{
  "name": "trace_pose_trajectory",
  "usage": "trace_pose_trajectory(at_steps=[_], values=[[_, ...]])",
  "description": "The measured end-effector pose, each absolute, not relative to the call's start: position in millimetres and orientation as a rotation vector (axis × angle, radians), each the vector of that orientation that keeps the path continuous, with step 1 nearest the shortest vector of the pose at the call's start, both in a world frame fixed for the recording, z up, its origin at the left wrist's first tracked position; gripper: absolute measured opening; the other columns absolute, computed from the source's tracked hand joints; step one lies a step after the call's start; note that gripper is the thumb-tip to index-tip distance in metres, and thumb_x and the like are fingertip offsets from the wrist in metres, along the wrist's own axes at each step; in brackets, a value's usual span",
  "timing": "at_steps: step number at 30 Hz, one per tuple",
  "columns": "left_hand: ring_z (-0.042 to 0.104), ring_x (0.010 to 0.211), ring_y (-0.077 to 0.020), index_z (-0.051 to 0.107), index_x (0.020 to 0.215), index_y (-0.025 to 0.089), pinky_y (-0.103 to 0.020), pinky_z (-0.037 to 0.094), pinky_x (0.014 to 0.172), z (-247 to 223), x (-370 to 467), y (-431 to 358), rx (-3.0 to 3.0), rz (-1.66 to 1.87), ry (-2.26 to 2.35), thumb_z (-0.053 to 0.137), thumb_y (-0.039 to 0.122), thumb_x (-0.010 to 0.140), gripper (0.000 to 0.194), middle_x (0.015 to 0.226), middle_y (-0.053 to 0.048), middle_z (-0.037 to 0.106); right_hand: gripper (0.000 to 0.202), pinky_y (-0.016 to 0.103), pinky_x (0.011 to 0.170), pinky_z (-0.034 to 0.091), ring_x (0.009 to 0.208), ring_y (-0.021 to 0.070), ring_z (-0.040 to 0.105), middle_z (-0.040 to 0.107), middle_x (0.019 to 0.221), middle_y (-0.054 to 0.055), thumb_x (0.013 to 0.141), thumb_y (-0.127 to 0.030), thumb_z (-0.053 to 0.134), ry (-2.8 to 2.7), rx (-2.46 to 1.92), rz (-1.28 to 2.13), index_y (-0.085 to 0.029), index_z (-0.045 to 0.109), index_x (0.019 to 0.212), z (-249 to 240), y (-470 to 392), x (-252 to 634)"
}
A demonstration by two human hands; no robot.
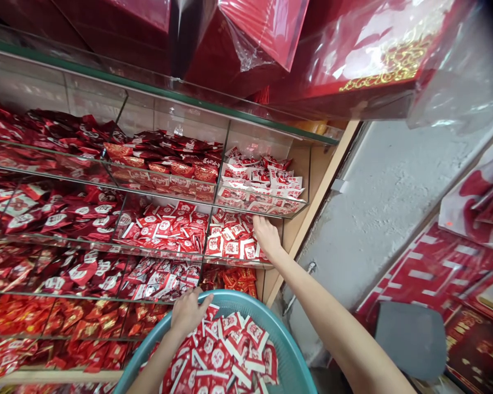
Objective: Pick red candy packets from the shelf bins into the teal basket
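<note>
A teal plastic basket (290, 342) is heaped with small red-and-white candy packets (217, 355). My left hand (187, 313) is closed over the basket's far rim, with the thumb lying along it. My right hand (267, 239) reaches into a glass-fronted compartment at the right end of the shelves, among similar red-and-white packets (232, 241). Its fingers are curled together at the compartment's right side. The fingertips are hidden, so anything between them does not show.
Glass-divided shelves (164, 251) full of red packets stretch to the left. Large red boxes (246, 38) in clear wrap rest on the glass shelf above. A wooden side panel (312, 208), a grey wall (378, 186) and a grey stool-like seat (411, 336) are at right.
</note>
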State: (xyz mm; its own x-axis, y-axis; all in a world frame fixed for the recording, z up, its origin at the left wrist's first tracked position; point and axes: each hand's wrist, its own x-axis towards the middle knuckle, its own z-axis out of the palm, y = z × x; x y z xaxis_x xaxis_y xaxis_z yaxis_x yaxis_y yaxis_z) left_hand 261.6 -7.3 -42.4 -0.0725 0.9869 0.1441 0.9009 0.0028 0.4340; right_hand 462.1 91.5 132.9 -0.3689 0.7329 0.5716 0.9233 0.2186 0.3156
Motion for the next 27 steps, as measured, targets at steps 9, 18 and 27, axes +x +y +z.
trace_pose_trajectory(at_steps=[9, 18, 27], values=[[0.061, 0.091, -0.0238, 0.06, 0.102, 0.017, -0.031, 0.04, 0.076, -38, 262, -8, 1.956, 0.604, 2.066, 0.029, 0.057, 0.082, 0.055, 0.098, -0.011, 0.066, 0.017, 0.025, 0.067, 0.048, 0.098, 0.018, 0.055, 0.056, 0.111, 0.011, 0.091, -0.014, 0.033, -2.004, -1.181, -0.862, -0.016, 0.049, 0.096, 113, 81, 475], [0.06, 0.092, -0.0244, 0.059, 0.098, 0.018, -0.032, 0.041, 0.077, -42, 262, -5, 1.987, 0.607, 2.068, 0.027, 0.055, 0.084, 0.051, 0.098, -0.011, 0.065, 0.016, 0.029, 0.084, 0.045, 0.099, 0.0159, 0.056, 0.059, 0.104, 0.01, 0.091, -0.02, 0.038, -1.812, -0.86, -0.358, -0.018, 0.052, 0.097, 111, 15, 470], [0.06, 0.093, -0.024, 0.059, 0.102, 0.016, -0.031, 0.041, 0.077, -42, 262, -4, 1.989, 0.579, 2.069, 0.031, 0.055, 0.083, 0.052, 0.099, -0.012, 0.066, 0.02, 0.02, 0.056, 0.038, 0.061, 0.0121, 0.053, 0.058, 0.067, -0.001, 0.088, -0.03, 0.039, -2.075, -1.267, 0.363, -0.02, 0.051, 0.075, 53, -45, 485]])
